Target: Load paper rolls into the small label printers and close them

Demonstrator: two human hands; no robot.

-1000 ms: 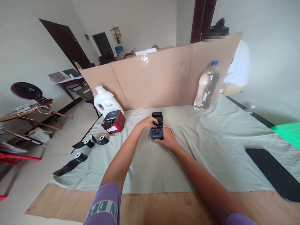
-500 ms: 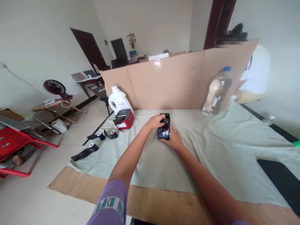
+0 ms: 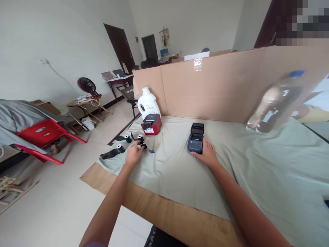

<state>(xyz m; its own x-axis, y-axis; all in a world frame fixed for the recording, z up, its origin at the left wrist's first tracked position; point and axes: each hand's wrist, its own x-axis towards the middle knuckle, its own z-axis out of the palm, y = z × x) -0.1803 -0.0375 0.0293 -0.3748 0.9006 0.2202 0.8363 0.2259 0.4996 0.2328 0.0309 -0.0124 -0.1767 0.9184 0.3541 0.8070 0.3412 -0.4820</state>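
Note:
My left hand [image 3: 134, 153] pinches a small black label roll [image 3: 144, 145] just above the cloth, and a dark strip of it trails to the right. Close beside it lie other black rolls with white cores: one roll [image 3: 128, 139], a second roll [image 3: 140, 137] and a third roll [image 3: 120, 148] with a long tail. My right hand [image 3: 208, 154] grips the right side and front corner of a dark blue portable label printer [image 3: 195, 145]. The printer's lid [image 3: 197, 128] is swung up, exposing its compartment.
A red label printer [image 3: 154, 127] stands before a white detergent jug [image 3: 149, 103]. Along the back runs a cardboard partition [image 3: 205, 89]. A large clear water bottle [image 3: 275, 106] leans at right. Green cloth [image 3: 174, 171] covers the wooden table [image 3: 164, 212]. Part of a person shows beyond.
My left hand has left the printer's compartment and moved left to the rolls, now with a roll in its fingers. The right hand stays on the printer. The view has turned left.

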